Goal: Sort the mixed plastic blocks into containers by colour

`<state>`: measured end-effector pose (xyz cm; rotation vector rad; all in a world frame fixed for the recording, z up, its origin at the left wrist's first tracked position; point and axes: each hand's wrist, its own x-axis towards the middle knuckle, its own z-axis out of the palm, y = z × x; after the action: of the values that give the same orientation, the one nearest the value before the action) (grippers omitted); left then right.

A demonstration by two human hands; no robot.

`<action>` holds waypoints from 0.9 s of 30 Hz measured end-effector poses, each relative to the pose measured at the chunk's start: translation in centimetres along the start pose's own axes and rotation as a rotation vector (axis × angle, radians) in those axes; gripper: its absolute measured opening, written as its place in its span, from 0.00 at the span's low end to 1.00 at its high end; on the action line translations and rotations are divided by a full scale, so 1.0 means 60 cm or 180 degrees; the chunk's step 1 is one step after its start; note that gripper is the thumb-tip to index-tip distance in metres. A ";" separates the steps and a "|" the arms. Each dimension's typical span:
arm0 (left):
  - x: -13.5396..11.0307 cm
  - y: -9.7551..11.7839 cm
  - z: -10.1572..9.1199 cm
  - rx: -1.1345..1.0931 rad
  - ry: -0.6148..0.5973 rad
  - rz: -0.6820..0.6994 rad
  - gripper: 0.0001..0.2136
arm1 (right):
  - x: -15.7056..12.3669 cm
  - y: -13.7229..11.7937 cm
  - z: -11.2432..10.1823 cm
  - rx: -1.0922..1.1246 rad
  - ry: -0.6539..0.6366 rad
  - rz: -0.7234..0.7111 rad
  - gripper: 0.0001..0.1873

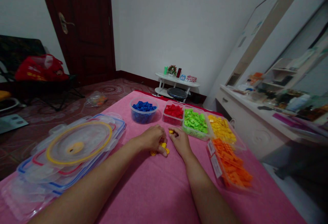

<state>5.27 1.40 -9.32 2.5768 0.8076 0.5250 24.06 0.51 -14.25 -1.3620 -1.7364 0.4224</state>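
Observation:
My left hand point(154, 137) is closed around a small cluster of yellow toy building pieces point(164, 145) just above or on the pink cloth. A round yellow part point(153, 153) shows under its palm; whether it joins the cluster I cannot tell. Beside it, my right hand point(181, 142) pinches a single small yellow building piece point(171, 132) between thumb and fingers. The two hands are a short way apart. Fingers hide much of the cluster.
Beyond my hands stand tubs of blue bricks point(144, 107), red bricks point(173, 110), green bricks point(196, 120) and yellow bricks point(222, 128). A box of orange bricks point(232, 164) lies to the right. Stacked clear lids point(84, 142) cover the left side of the pink cloth point(148, 189).

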 end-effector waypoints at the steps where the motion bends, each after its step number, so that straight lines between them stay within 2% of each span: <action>1: 0.001 0.001 0.001 0.0056 0.0010 0.0002 0.21 | 0.000 0.000 0.001 -0.0009 0.0000 -0.0010 0.18; 5: 0.001 0.011 -0.002 -0.0132 0.0217 -0.0099 0.16 | -0.001 0.002 0.005 0.0084 0.0005 0.0143 0.22; 8: 0.001 0.012 -0.008 -0.0472 0.0561 -0.0263 0.12 | -0.002 -0.001 0.006 0.0126 0.0008 0.0314 0.23; 12: 0.005 -0.001 -0.020 -0.0965 0.1240 -0.0867 0.17 | -0.001 -0.019 -0.007 0.0110 0.0058 0.0355 0.16; 14: 0.006 -0.005 -0.029 -0.1505 0.1345 -0.1297 0.17 | 0.000 -0.035 -0.022 0.0279 -0.0046 0.0415 0.13; 17: 0.006 -0.003 -0.043 -0.2352 0.1252 -0.1985 0.16 | 0.002 -0.062 -0.052 0.0705 -0.0364 0.0777 0.14; 19: 0.004 -0.001 -0.048 -0.2549 0.1162 -0.2184 0.16 | 0.003 -0.082 -0.073 0.0893 -0.0650 0.1015 0.12; 21: 0.000 -0.004 -0.048 -0.2358 0.1004 -0.2110 0.16 | 0.003 -0.100 -0.089 0.0913 -0.1039 0.1028 0.09; 24: -0.008 -0.015 -0.043 -0.1651 0.0610 -0.1836 0.16 | -0.003 -0.118 -0.095 0.0619 -0.1621 0.0733 0.05; 27: -0.016 -0.025 -0.038 -0.0857 0.0251 -0.1632 0.17 | -0.013 -0.125 -0.081 0.0014 -0.1719 0.0452 0.01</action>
<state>2.81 2.53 -8.29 2.0111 1.2748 0.5304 23.28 -3.93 -6.47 -1.4608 -2.0651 0.9419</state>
